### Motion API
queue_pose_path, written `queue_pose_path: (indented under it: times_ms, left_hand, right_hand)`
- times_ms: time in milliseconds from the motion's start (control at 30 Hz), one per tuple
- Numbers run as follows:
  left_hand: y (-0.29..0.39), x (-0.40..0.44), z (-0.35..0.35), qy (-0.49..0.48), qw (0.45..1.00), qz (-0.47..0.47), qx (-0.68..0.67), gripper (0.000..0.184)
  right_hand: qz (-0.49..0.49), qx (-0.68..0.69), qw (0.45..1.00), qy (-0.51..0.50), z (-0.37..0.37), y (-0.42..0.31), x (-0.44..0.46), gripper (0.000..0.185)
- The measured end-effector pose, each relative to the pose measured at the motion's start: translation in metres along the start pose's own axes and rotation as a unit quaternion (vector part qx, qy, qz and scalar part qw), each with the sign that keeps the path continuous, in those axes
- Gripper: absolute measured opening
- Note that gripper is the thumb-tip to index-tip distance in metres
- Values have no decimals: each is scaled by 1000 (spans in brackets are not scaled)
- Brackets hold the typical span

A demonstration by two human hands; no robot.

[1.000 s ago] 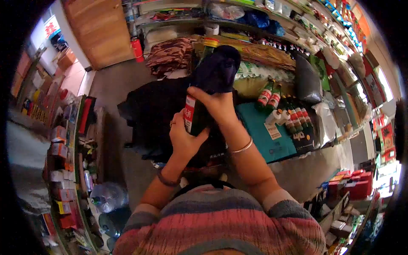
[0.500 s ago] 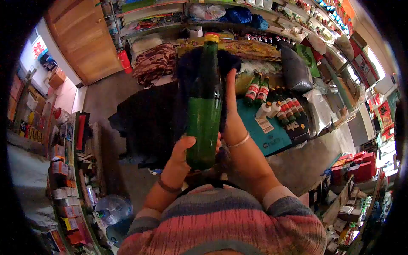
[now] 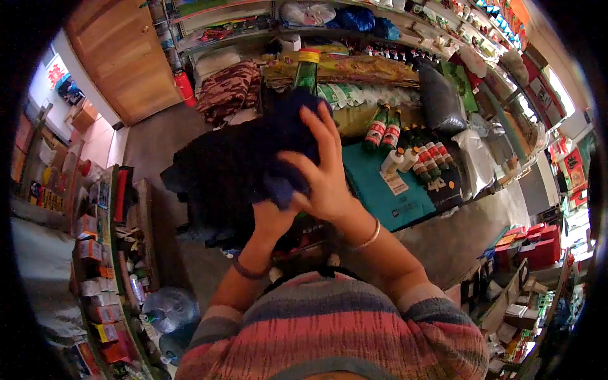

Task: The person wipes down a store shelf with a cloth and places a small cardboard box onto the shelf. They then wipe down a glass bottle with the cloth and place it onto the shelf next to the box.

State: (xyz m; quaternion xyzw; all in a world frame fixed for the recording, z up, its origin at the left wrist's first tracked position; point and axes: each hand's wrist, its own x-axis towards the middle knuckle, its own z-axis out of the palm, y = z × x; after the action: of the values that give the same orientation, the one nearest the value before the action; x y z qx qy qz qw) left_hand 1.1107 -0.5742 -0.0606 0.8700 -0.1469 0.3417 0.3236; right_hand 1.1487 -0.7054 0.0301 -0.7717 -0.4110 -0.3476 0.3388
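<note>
A green glass bottle with a yellow cap stands upright before me. Only its neck and cap show, as a dark blue cloth covers the body. My right hand is curled over the cloth from the right, pressing it around the bottle. Low on the bottle is my left hand, closed at its base, with its fingers mostly hidden behind cloth and my right hand. Black fabric lies beyond and to the left of my hands.
On a teal box to the right are two upright green bottles with red labels, two white bottles and several lying bottles. Crowded shelves line the left. A water jug sits on the floor.
The cloth has come from behind the bottle to its front, hiding the body. My right hand has moved down and toward me with it. My left hand stays near the base.
</note>
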Motion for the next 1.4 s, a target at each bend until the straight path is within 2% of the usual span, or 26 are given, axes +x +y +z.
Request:
queue_pose_path:
  times_ms: [67,100,167,233,267,300,367,400,500,600,633,667,767,900,967,1067,1167,1233,1267,1300,1333,1400]
  left_hand:
    - [-3,-1,6,32,998,-23,-55,57]
    - [2,2,10,51,960,-142,-235,57]
    - [-1,0,5,23,931,-201,-304,54]
    - [5,5,-8,7,939,-209,-274,53]
    - [8,8,-14,-4,942,-212,-261,53]
    - [9,7,-17,-29,950,-201,-237,56]
    - [12,6,-22,-77,963,-177,-190,62]
    - [16,7,-22,-62,966,-157,-195,60]
    - [26,5,-20,-36,972,-120,-196,56]
    - [19,-1,-17,-34,978,-117,-172,56]
    - [18,-1,-17,-32,979,-110,-169,56]
    - [18,-2,-17,-30,980,-104,-166,56]
    - [10,-13,-10,-89,932,-190,-296,53]
    - [19,-12,-13,-137,869,-257,-400,54]
    - [22,-5,-14,-154,838,-282,-442,56]
    - [24,2,-12,-138,818,-302,-470,56]
    - [24,14,-12,-110,819,-310,-471,57]
    - [13,17,1,-42,896,-255,-363,58]
    - [6,16,8,-7,926,-224,-305,58]
    - [0,15,12,67,962,-107,-241,60]
    - [5,21,8,52,972,-86,-212,64]
    - [19,33,-7,18,987,-44,-155,72]
  right_hand:
    - [-15,46,999,6,-3,5,-20,44]
    - [13,84,996,1,-8,10,-27,41]
    - [71,159,985,-6,-20,23,-42,35]
    - [119,193,969,93,-25,42,-39,32]
    - [186,263,937,135,-25,56,-37,36]
    - [205,269,926,168,-38,56,-21,42]
    - [171,344,903,194,-53,48,15,49]
    - [147,359,899,204,-59,40,34,50]
    - [46,193,979,-39,-77,61,49,51]
    - [36,170,982,-72,-82,72,51,47]
    - [61,219,972,-53,-79,70,49,47]
    - [86,267,959,-34,-74,68,45,46]
    - [138,428,892,32,-64,75,34,45]
    - [146,624,760,114,-42,95,22,47]
    - [186,697,675,154,-35,85,17,51]
    - [227,629,726,164,-25,69,7,57]
    - [140,464,870,91,-19,46,-11,62]
    - [75,336,938,39,-16,33,-22,65]
    - [85,313,946,20,-1,37,-39,73]
    - [86,297,949,56,5,27,-38,75]
    - [88,279,952,92,12,20,-35,77]
    - [160,353,910,146,25,26,-32,79]
